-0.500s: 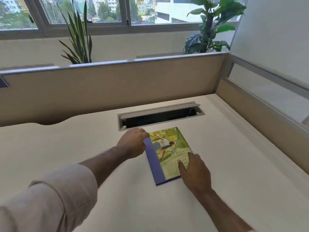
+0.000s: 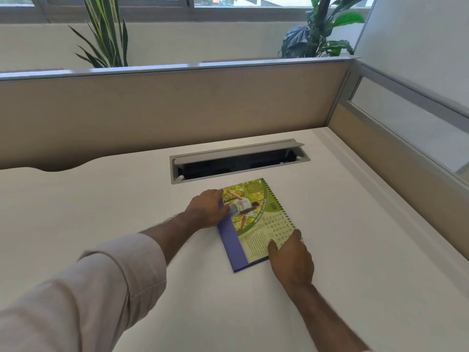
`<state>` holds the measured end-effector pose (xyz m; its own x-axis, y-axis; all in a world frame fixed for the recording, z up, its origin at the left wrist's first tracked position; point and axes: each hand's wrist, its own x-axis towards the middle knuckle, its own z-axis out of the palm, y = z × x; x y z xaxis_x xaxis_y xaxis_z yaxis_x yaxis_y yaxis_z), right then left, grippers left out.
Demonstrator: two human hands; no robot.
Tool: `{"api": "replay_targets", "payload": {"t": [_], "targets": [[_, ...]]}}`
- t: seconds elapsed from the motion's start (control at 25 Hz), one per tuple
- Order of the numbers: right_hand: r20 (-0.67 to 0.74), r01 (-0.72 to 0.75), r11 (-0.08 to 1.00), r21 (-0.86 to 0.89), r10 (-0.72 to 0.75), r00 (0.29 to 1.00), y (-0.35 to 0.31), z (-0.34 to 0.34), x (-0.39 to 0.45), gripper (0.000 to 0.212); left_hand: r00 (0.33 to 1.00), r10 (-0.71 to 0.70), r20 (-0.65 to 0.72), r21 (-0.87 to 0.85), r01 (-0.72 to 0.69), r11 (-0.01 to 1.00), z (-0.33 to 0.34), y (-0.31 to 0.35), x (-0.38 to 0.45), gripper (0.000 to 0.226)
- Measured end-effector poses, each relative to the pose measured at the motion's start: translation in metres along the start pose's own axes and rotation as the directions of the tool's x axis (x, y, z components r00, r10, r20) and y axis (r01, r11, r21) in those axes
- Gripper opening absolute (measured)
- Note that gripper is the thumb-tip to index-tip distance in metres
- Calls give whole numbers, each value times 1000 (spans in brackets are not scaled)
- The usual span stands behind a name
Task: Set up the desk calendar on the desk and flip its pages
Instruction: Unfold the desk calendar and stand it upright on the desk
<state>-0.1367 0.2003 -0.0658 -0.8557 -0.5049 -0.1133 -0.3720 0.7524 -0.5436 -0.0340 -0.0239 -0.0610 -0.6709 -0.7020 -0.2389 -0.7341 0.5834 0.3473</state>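
Note:
The desk calendar (image 2: 256, 222) lies flat on the white desk (image 2: 101, 212), folded shut, with a green picture page on top, a purple card base showing along its left side and a spiral binding along its right edge. My left hand (image 2: 206, 209) grips its far-left edge, fingers curled over the purple card. On the near-right corner rests my right hand (image 2: 291, 260), thumb pressing on the page and fingers wrapped round the binding edge.
Just behind the calendar an open grey cable hatch (image 2: 239, 161) is set into the desk. Beige partition walls (image 2: 177, 105) close the back and the right side. Two potted plants (image 2: 106, 34) stand behind the back partition.
Both hands have tightened onto the calendar's edges; the left hand's fingers now reach further over the far-left edge. The calendar still lies flat in the same spot.

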Motion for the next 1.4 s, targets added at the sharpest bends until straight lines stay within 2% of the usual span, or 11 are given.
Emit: {"api": "replay_targets", "payload": {"t": [0.12, 0.24, 0.36, 0.48, 0.56, 0.64, 0.72, 0.88, 0.96, 1.12, 1.4], "targets": [[-3, -32, 987, 158, 33, 999, -6, 2, 4, 56, 998, -32, -57, -34, 30, 999, -1, -13, -8, 69], [32, -131, 954, 270, 127, 991, -14, 5, 11, 46, 990, -78, -118, -59, 72, 996, -4, -26, -24, 64], [89, -165, 957, 240, 148, 985, -19, 10, 15, 38, 980, -120, -156, -55, 113, 992, 2, -34, -52, 56], [148, -97, 979, 180, 70, 987, -20, 17, 16, 34, 957, -252, -145, -126, 235, 964, 8, -43, -75, 46], [175, -49, 979, 196, 15, 984, -20, 19, 15, 30, 922, -367, -126, -262, 326, 908, 7, -50, -88, 38], [188, -15, 969, 248, -33, 982, -21, 20, 11, 28, 899, -423, -115, -377, 354, 856, 6, -58, -101, 28], [197, -10, 950, 311, -54, 979, -21, 19, 6, 30, 893, -441, -89, -457, 357, 815, 5, -66, -113, 23], [292, -34, 890, 454, -113, 950, -20, 16, -4, 35, 881, -473, 27, -724, 343, 599, 0, -83, -140, 30], [308, -17, 868, 496, -158, 938, -22, 14, -8, 35, 893, -448, 45, -771, 316, 553, -2, -89, -154, 30], [309, 29, 837, 547, -234, 922, -32, 15, -15, 37, 884, -463, -59, -783, 247, 570, -5, -90, -172, 28], [221, 213, 826, 523, -372, 902, -37, 24, -28, 38, 855, -438, -278, -651, 167, 740, 3, -94, -203, 30]]}}
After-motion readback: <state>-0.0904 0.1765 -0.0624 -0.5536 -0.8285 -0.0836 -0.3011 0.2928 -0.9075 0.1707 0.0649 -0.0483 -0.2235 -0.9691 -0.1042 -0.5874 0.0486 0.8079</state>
